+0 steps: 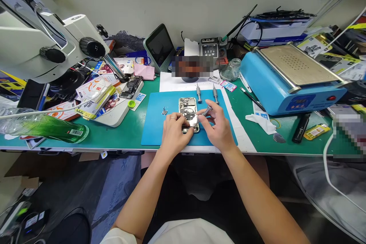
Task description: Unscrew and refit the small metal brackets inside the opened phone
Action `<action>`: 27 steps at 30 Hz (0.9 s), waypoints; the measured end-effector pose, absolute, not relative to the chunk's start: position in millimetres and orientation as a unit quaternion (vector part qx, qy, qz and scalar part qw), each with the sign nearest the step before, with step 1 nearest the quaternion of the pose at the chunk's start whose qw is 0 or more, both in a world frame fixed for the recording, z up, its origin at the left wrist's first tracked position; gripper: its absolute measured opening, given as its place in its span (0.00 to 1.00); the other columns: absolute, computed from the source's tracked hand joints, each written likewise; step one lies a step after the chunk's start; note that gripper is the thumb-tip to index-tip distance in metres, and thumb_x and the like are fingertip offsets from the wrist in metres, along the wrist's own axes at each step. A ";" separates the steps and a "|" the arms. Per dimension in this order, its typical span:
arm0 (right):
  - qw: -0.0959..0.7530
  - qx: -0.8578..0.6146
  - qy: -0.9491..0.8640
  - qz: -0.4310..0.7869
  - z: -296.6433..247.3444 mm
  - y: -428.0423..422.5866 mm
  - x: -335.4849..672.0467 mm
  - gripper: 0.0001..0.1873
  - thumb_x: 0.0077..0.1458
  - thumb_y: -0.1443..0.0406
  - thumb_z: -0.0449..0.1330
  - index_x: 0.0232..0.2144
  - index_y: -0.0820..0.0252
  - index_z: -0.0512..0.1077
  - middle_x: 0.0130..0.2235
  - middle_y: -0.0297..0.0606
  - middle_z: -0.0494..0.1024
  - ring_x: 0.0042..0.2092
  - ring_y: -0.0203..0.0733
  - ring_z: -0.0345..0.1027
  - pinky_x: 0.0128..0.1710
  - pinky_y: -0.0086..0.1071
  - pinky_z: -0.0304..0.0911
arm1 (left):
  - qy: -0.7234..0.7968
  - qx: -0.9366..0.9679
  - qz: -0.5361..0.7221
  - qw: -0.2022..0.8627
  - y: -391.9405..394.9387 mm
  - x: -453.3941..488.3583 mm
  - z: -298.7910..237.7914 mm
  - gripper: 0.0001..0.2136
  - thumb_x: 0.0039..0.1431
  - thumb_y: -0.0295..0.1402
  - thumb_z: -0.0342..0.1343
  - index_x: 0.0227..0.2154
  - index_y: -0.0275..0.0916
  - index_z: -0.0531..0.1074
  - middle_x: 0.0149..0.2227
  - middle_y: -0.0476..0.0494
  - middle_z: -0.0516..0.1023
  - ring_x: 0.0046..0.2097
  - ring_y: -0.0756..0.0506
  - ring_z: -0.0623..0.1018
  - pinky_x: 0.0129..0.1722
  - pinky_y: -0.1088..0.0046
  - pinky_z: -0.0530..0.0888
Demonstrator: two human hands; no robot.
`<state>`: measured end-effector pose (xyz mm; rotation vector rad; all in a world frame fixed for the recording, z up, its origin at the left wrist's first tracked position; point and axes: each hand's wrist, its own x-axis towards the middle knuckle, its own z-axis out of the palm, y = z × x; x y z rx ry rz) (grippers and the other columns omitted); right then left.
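Note:
An opened smartphone point(188, 103) with its inner parts bare lies on the blue mat point(154, 122). My left hand point(175, 131) grips its lower left part, with thumb and fingertips bent over the frame. A small grey screwdriver point(206, 111) is held in my right hand point(219, 129), slanting across the fingers. My right thumb and index fingertip are close to the phone's lower right edge, by a bright, shiny patch; what the tips touch there is too small to make out. Two more grey screwdrivers, one left point(198, 93) and one right point(215, 94), lie beyond the phone. Tiny metal parts point(164, 111) sit left of it.
A microscope point(85, 45) and a green bottle point(65, 129) stand at left. The blue heating plate machine point(291, 84) takes up the right. Behind the mat are a glass jar point(231, 69) and a soldering station point(210, 48). A crumpled tissue point(261, 123) lies right of the mat.

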<state>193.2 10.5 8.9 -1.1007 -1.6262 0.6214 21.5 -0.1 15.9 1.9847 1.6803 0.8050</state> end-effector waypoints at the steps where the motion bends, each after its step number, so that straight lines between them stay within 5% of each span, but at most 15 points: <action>1: 0.515 -0.459 -0.676 0.259 8.7 10.7 193.2 0.25 0.69 0.62 0.59 0.66 0.49 0.62 0.45 0.39 0.84 0.46 0.46 0.82 0.46 0.41 0.82 | 0.604 0.713 0.289 0.207 -0.2 21.5 15.7 0.07 0.59 0.29 0.66 0.30 0.44 0.72 0.46 0.44 0.74 0.53 0.37 0.73 0.54 0.55 0.71; 27: 0.511 -0.461 -0.678 0.257 9.2 11.2 191.6 0.24 0.70 0.62 0.59 0.65 0.48 0.62 0.45 0.38 0.84 0.45 0.45 0.82 0.46 0.42 0.82 | 0.600 0.719 0.291 0.196 -1.8 20.0 12.6 0.05 0.60 0.29 0.63 0.32 0.44 0.73 0.47 0.43 0.75 0.53 0.37 0.73 0.53 0.56 0.72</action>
